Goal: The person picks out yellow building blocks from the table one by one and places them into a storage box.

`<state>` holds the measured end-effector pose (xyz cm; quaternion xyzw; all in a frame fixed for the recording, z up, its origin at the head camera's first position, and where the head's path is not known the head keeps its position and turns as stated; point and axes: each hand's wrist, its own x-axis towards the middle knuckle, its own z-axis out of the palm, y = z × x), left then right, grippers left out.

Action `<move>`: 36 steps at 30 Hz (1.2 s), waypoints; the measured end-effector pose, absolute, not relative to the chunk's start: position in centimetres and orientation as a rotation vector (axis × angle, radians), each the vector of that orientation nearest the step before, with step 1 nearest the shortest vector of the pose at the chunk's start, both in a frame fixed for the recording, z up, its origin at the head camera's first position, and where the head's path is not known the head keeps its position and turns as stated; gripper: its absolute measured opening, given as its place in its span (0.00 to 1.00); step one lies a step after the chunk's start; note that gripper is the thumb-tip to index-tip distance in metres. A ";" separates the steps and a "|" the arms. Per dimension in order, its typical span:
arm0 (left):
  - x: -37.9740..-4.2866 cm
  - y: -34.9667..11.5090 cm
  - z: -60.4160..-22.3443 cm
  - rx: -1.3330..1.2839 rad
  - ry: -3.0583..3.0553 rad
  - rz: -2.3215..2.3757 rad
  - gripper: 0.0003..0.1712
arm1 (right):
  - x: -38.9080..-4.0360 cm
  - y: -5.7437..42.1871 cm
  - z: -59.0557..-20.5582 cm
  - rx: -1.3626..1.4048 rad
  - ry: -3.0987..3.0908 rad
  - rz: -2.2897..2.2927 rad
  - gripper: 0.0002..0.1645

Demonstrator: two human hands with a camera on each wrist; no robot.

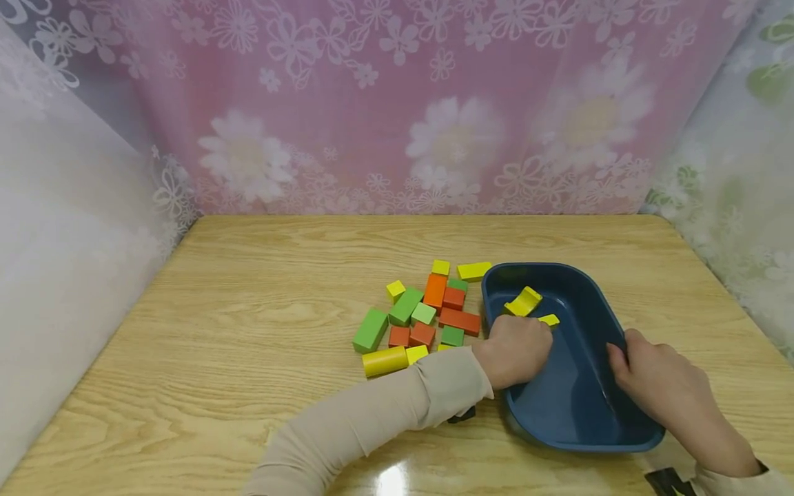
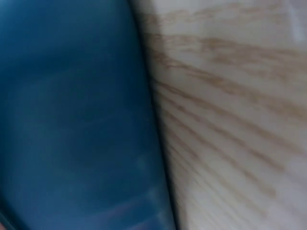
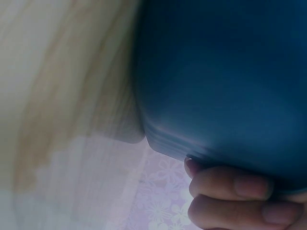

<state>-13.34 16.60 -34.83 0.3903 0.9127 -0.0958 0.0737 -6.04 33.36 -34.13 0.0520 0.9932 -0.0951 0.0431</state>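
Note:
A deep blue rectangular tray (image 1: pixel 577 406) sits at the right of the table, its long side slanting. My right hand (image 1: pixel 666 379) grips its right rim, thumb over the inside; in the right wrist view the fingers (image 3: pixel 230 182) curl against the outer wall. My left hand (image 1: pixel 517 350) reaches over the left rim into the tray, knuckles up and fingertips hidden beneath. Just beyond it lie a curved yellow bridge block (image 1: pixel 524 301) and a small yellow block (image 1: pixel 549 320), partly covered by the hand. Whether the left fingers hold a block I cannot tell.
Left of the tray lies a loose group of wooden blocks: green blocks (image 1: pixel 371 330), red blocks (image 1: pixel 460 321), an orange block (image 1: pixel 435 291), a yellow cylinder (image 1: pixel 384 361) and small yellow cubes (image 1: pixel 395 291). My left forearm passes in front of them. A pink flowered curtain (image 1: pixel 372 103) hangs behind the table.

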 end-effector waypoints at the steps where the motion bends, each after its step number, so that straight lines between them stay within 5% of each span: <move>1: -13.3 16.6 -34.8 1.166 2.740 -0.287 0.07 | -6.0 33.4 -34.1 0.159 3.038 -0.292 0.18; 16: -13.0 16.4 -35.0 1.187 2.811 -0.358 0.10 | -6.1 33.3 -34.1 0.163 3.045 -0.292 0.18; 24: -12.8 15.3 -35.2 1.375 3.027 -0.199 0.21 | -5.9 33.5 -34.4 0.156 3.070 -0.301 0.18; 30: -12.6 10.1 -34.0 1.620 3.213 0.038 0.20 | -5.9 33.3 -34.6 0.136 3.083 -0.307 0.17; 36: -13.7 1.6 -34.7 1.487 3.188 0.208 0.16 | -5.9 33.4 -34.5 0.134 3.105 -0.304 0.17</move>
